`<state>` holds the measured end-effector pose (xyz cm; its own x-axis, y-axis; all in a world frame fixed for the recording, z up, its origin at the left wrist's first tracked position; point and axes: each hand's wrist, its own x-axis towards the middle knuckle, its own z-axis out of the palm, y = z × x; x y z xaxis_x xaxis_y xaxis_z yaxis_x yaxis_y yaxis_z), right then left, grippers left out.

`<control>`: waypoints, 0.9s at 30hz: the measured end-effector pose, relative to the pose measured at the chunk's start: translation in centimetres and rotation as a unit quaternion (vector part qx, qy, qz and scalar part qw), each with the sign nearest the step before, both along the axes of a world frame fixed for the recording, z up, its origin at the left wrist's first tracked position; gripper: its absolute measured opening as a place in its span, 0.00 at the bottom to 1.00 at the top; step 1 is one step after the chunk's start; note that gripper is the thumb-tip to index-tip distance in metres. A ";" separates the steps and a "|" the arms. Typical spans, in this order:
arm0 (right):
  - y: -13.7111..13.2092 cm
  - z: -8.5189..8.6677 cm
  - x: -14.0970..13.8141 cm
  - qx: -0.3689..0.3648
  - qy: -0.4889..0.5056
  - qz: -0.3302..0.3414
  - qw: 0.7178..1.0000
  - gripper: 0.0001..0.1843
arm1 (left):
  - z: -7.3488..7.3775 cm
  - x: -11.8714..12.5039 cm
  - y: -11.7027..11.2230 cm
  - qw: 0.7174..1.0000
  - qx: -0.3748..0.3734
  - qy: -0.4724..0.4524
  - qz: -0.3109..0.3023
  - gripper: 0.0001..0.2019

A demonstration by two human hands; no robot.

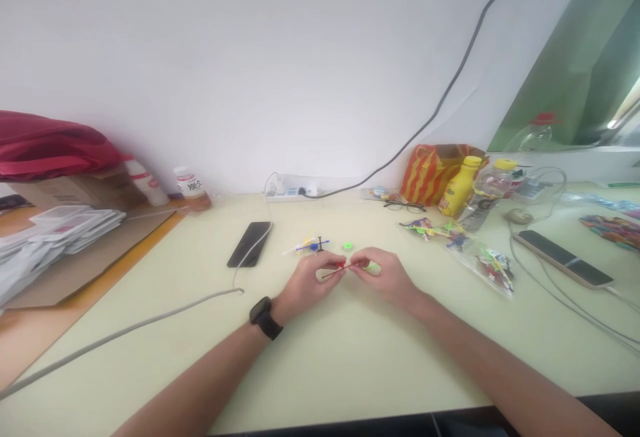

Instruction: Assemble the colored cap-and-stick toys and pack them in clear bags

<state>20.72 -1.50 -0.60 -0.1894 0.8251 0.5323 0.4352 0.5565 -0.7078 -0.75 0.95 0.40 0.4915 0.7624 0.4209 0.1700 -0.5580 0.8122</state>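
My left hand and my right hand meet over the middle of the pale table, both pinching a small red plastic piece between thumb and fingertips. A thin dark rod pokes out from it under my left fingers. Most of the piece is covered by the fingers, so its exact shape cannot be made out. Just beyond the hands lie a blue plastic part with thin arms, beside yellow, white and black bits, and a round green piece. Something light green shows behind my right fingers.
Left of the hands lie a black phone and a grey cable. To the right are plastic bags of colourful parts, a yellow bottle, a clear bottle, glasses and a power bank. A power strip sits by the wall.
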 end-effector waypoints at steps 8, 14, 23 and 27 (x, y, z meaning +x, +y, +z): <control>-0.1 0.0 -0.2 0.037 -0.024 0.021 0.999 0.08 | -0.8 -0.2 0.4 0.998 0.057 0.035 0.007 0.10; 0.1 -0.1 0.0 -0.013 -0.026 0.028 0.999 0.06 | -0.8 -0.5 0.6 0.990 0.109 0.090 -0.009 0.08; 1.2 -0.2 0.4 -0.184 0.115 0.095 0.971 0.13 | -0.1 -0.9 1.1 0.983 0.133 0.127 -0.022 0.05; 1.3 -0.4 0.5 -0.216 0.155 0.102 0.959 0.15 | 0.0 -0.9 0.9 0.985 0.124 0.116 -0.022 0.05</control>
